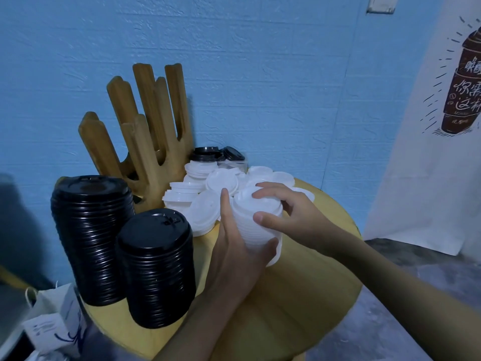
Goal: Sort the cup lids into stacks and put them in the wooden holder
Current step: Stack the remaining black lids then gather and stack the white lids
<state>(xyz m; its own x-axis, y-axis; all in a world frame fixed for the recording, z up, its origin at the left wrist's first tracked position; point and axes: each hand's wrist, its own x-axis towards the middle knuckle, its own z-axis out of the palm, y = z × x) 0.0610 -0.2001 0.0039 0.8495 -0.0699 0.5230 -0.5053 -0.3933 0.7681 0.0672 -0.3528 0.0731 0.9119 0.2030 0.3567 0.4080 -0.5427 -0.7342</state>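
White stack [256,225] up in both hands over the middle of the surface [312,295], tilted a little. Left hand [234,246] has its grip wrapped round the lower lids, thumb across the front; right hand [291,217] clamps the top, fingers over the uppermost lid. Behind it, loose white lids [208,188] sprawl in a heap, a few black lids [208,152] beyond. Two black stacks [125,246] stand left; the holder [145,142] waits empty. Risk, I'd say: that tilt. Squeeze unevenly and the stack could slide apart, or an elbow could topple the near black stack.
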